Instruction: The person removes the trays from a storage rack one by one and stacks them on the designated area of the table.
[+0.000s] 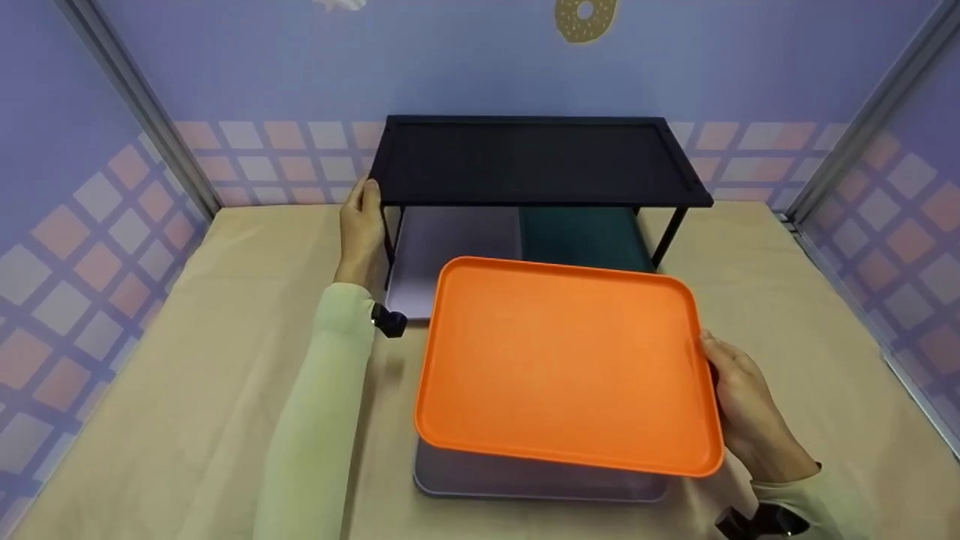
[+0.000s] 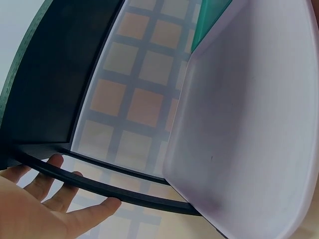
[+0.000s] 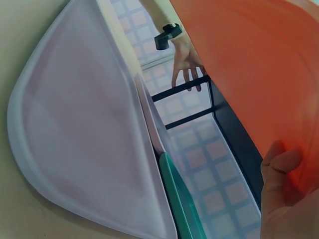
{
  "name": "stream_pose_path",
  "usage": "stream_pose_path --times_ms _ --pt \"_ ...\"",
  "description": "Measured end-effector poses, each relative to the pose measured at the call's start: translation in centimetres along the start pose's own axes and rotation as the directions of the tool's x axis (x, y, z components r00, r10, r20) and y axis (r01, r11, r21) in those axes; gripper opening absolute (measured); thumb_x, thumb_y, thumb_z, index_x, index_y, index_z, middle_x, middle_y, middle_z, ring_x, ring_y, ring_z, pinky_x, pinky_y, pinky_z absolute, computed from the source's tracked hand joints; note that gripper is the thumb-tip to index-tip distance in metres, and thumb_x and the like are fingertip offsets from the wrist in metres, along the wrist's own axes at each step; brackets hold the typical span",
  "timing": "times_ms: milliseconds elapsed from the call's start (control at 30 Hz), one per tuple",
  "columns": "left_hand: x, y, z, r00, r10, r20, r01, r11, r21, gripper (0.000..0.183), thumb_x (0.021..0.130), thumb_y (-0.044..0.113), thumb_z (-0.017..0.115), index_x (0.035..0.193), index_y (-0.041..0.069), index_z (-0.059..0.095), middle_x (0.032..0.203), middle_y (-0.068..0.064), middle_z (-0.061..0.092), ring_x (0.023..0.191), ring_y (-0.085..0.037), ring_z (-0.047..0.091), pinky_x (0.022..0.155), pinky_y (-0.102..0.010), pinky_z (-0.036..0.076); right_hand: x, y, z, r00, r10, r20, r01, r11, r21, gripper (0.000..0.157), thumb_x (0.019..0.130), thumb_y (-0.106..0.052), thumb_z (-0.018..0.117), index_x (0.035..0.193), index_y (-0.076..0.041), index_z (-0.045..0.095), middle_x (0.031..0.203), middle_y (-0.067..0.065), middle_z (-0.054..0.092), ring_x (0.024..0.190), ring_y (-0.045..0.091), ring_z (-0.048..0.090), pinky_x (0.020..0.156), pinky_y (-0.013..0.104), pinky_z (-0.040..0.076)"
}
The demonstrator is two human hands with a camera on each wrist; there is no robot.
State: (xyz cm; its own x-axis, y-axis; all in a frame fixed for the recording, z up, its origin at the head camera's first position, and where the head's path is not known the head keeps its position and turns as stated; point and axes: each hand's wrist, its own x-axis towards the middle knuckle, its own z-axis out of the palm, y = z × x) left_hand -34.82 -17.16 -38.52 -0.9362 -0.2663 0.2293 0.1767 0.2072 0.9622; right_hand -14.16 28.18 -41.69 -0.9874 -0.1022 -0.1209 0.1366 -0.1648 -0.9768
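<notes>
My right hand grips the right edge of an orange tray, which is held slightly tilted in front of a black rack. Fingers of that hand press the tray's underside in the right wrist view. At the rack's left front corner my left hand holds on, its fingers around the upper part of the leg. Beneath the rack lie a lavender tray on the left and a teal tray on the right. Another greyish-lavender tray lies on the table, mostly hidden below the orange one.
A beige cloth covers the table. Purple walls with a checked band enclose it at the back and both sides, with grey metal posts at the corners. The rack's right front leg stands near the orange tray's far edge.
</notes>
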Motion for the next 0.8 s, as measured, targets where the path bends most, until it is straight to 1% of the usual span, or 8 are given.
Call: stream_pose_path --times_ms 167,267,500,600,800 --pt "0.0 -0.1 0.1 1.0 0.009 0.005 -0.009 1.0 -0.007 0.052 0.112 0.031 0.039 0.158 0.006 0.038 0.163 -0.014 0.038 0.152 -0.026 0.033 0.124 -0.03 0.03 -0.1 0.2 -0.1 1.0 0.013 -0.008 -0.014 1.0 -0.019 0.046 0.109 -0.047 0.042 0.116 -0.005 0.061 0.094 0.003 0.07 0.084 0.018 0.072 0.074 0.036 0.064" --pt "-0.1 -0.1 0.1 1.0 0.008 0.004 -0.008 1.0 -0.014 0.052 0.112 0.031 0.039 0.158 0.008 0.039 0.163 -0.013 0.037 0.152 -0.025 0.033 0.124 -0.03 0.03 -0.1 0.4 -0.1 1.0 0.015 0.004 -0.015 1.0 -0.015 0.047 0.11 -0.045 0.041 0.117 -0.004 0.061 0.096 0.003 0.07 0.086 0.018 0.073 0.076 0.036 0.064" --pt "-0.1 -0.2 0.1 1.0 0.018 0.016 -0.017 1.0 -0.026 0.053 0.112 0.032 0.038 0.158 0.004 0.037 0.163 -0.014 0.038 0.152 -0.025 0.034 0.124 -0.029 0.029 -0.2 0.8 -0.4 0.999 0.033 0.03 -0.033 0.999 -0.013 0.05 0.109 -0.046 0.041 0.121 -0.001 0.059 0.099 0.004 0.07 0.089 0.019 0.073 0.077 0.037 0.064" --pt "-0.2 -0.1 0.1 1.0 0.001 0.021 0.0 1.0 -0.026 0.054 0.112 0.033 0.037 0.158 0.005 0.036 0.163 -0.013 0.038 0.152 -0.024 0.033 0.124 -0.028 0.029 -0.3 1.0 -0.5 0.999 0.045 0.022 -0.044 0.999 -0.023 0.051 0.109 -0.048 0.041 0.123 -0.001 0.057 0.099 0.004 0.069 0.089 0.019 0.072 0.077 0.037 0.064" --pt "-0.3 0.2 0.2 0.999 -0.038 0.03 0.038 0.999 -0.011 0.057 0.112 0.038 0.037 0.16 0.008 0.033 0.165 -0.011 0.034 0.154 -0.024 0.03 0.126 -0.03 0.027 -0.3 1.3 -0.7 0.998 0.069 -0.003 -0.069 0.997 -0.03 0.051 0.109 -0.048 0.04 0.125 -0.002 0.056 0.101 0.003 0.069 0.09 0.018 0.071 0.079 0.036 0.063"
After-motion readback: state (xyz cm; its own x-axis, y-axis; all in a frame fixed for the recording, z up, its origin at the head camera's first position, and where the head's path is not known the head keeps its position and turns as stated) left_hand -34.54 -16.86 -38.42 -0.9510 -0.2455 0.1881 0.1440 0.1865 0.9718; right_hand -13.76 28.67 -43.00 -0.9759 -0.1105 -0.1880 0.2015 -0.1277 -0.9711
